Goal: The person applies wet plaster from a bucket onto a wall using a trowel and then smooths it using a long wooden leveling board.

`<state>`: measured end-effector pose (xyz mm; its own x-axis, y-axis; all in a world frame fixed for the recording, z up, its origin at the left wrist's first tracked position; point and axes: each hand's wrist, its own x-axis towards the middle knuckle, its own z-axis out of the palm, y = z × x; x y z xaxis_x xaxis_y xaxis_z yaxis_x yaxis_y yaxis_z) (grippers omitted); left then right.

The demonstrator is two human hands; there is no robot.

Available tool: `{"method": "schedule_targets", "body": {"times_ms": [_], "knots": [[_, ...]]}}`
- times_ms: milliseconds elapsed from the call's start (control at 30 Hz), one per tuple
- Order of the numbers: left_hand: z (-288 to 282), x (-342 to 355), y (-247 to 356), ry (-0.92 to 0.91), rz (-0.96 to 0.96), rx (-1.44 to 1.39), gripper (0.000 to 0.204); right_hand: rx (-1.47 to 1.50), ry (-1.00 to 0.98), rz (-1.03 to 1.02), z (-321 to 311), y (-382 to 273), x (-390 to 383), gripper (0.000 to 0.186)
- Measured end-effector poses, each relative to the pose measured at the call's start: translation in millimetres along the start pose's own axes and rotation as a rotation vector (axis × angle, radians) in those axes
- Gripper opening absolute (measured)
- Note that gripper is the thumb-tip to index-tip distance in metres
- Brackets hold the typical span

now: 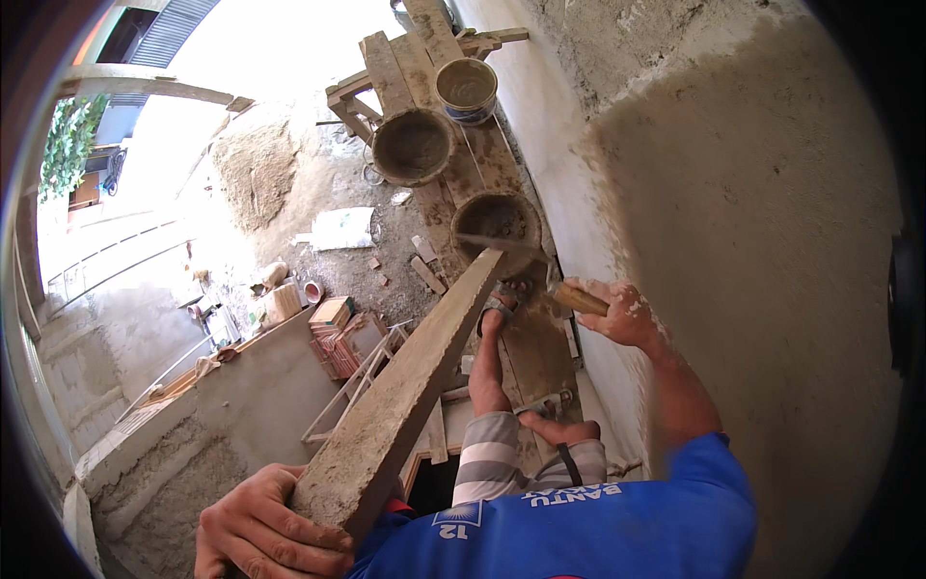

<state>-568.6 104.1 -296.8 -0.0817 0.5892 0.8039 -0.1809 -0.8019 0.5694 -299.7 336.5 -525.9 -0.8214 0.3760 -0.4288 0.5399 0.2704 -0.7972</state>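
My left hand [272, 529] is wrapped round the near end of a long, mortar-coated wooden board [400, 396]. The board slants away from me, its far end over the nearest bowl on the planks. In my right hand [629, 317], close to the wall, is a trowel [583, 300] gripped by its wooden handle. The thin trowel blade reaches left across the board's far tip; whether it touches is unclear. Beneath it sits a dark round bowl [494, 214] with some grey mortar inside. My fingers and right forearm carry smears of mortar.
I stand on a narrow plank scaffold [540, 352] beside a wall [762, 261], partly wet with plaster. Further along the planks are a second bowl [413, 147] and a bucket of mortar [467, 92]. Below lie a sand heap [256, 169], stacked tiles [335, 340] and a low wall [246, 400].
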Motion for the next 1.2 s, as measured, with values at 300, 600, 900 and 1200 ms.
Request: {"method": "schedule_targets", "body": {"times_ms": [300, 600, 900, 1200], "knots": [[-17.0, 8.4, -20.9, -0.126, -0.057, -0.089, 0.014, 0.069, -0.301, -0.402, -57.2, -121.3, -68.1, 0.059], [-24.6, 12.9, -4.7, -0.189, -0.120, 0.062, 0.020, -0.106, -0.240, -0.204, 46.7, 11.7, 22.9, 0.055], [-59.7, 26.5, -7.3, -0.348, -0.389, -0.186, 0.026, -0.222, -0.043, 0.267, 122.8, 130.8, 92.1, 0.052], [-33.9, 26.6, -43.2, 0.152, -0.153, 0.083, 0.020, 0.004, 0.116, 0.064, 12.8, 5.7, -36.0, 0.057]]}}
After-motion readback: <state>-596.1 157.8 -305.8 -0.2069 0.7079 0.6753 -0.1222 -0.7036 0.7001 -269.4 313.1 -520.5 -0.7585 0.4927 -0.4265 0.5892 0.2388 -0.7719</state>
